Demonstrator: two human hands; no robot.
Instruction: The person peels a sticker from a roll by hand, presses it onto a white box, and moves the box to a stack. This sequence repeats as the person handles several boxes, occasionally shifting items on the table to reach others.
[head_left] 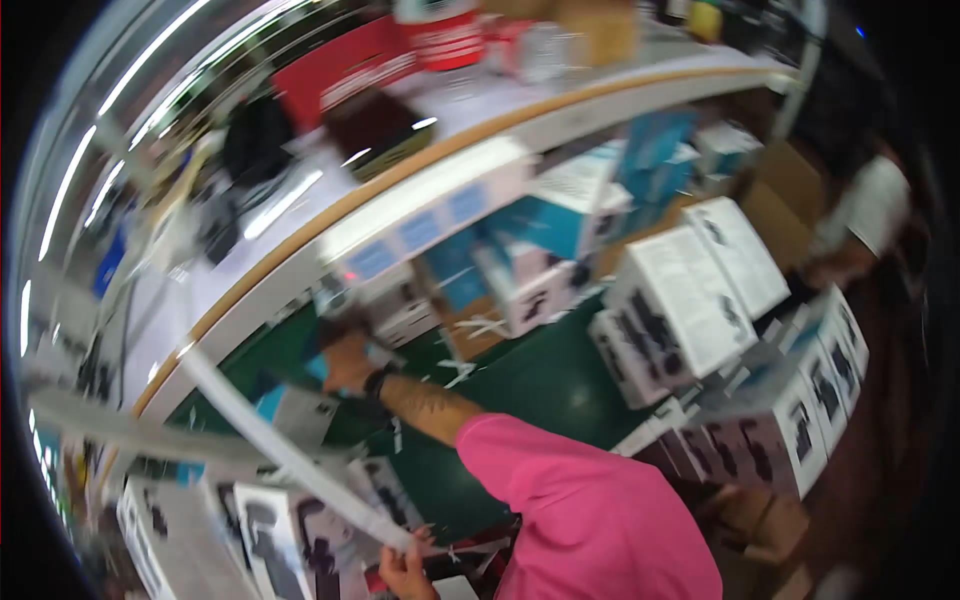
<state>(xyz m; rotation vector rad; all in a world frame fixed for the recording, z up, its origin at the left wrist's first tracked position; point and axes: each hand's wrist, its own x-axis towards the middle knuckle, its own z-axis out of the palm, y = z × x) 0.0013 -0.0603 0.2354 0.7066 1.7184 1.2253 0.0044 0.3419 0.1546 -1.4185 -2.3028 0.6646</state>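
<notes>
My right arm, in a pink sleeve with a dark band at the wrist, reaches across the green work surface (540, 390). At its end my right hand (346, 364) is over the far left part, beside small white cartons (405, 318) and a blue-and-white piece (318, 368). Motion blur hides its fingers and anything in them. Low in the picture, my left hand (405, 573) has its fingers bent around the lower end of a long white strip (290, 462). Printed white boxes (270, 540) stand left of that hand.
Larger white boxes (690, 290) are stacked on the right, with more boxes (770, 430) in front. Blue-and-white cartons (570, 200) fill the space under a wood-edged shelf (480, 120). A red-and-white tub (440, 35) stands on top. Another person's arm (850, 245) is at the far right.
</notes>
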